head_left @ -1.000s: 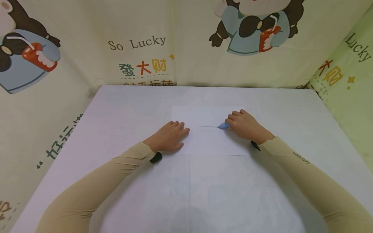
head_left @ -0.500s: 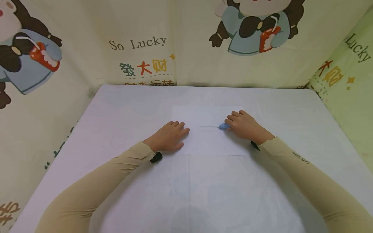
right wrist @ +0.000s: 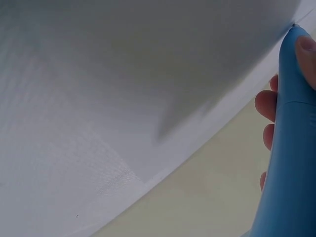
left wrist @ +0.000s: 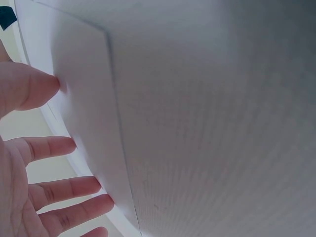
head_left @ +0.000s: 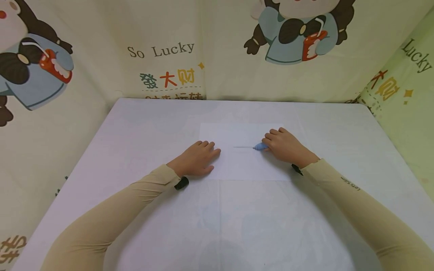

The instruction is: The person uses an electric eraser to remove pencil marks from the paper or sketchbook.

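Head camera: left hand lies flat, fingers spread, pressing the left edge of a smooth white paper sheet. Right hand pinches a rounded blue plastic pen, tip on the sheet beside a faint line, on a pale matte table.

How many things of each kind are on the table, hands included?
Hands: 2, the left hand flat on the sheet's edge, the right hand holding the pen.
Sheets of paper: 1, with a faint line drawn on it.
Blue pens: 1, tip on the paper.
Total: 4, all on the white table.
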`<action>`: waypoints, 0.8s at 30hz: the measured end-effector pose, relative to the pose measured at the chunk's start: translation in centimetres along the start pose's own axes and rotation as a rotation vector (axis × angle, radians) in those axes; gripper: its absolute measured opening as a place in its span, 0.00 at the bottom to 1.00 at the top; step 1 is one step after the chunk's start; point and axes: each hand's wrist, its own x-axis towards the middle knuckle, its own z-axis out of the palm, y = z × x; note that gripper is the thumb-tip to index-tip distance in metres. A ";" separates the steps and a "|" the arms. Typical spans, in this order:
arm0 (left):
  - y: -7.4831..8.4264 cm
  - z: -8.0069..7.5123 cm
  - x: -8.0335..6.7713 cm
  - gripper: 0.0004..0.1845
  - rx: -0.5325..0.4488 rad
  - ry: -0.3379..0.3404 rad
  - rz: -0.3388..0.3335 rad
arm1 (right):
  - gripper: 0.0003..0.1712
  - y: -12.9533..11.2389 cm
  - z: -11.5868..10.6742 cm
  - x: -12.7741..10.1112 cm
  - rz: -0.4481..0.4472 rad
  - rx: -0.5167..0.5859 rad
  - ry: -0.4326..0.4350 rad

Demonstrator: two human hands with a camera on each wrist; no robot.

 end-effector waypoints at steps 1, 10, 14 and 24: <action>0.0 0.0 0.0 0.23 0.001 -0.001 0.000 | 0.14 0.0 0.0 0.0 0.001 -0.002 0.001; 0.0 0.1 -0.1 0.23 0.000 0.017 0.008 | 0.14 0.1 0.0 -0.1 0.020 -0.001 -0.032; 0.0 0.0 -0.1 0.23 0.002 0.015 0.009 | 0.13 0.1 0.0 0.0 0.023 0.003 -0.030; -0.1 0.1 -0.1 0.22 0.002 0.040 0.020 | 0.13 0.2 0.1 0.1 0.013 0.007 -0.027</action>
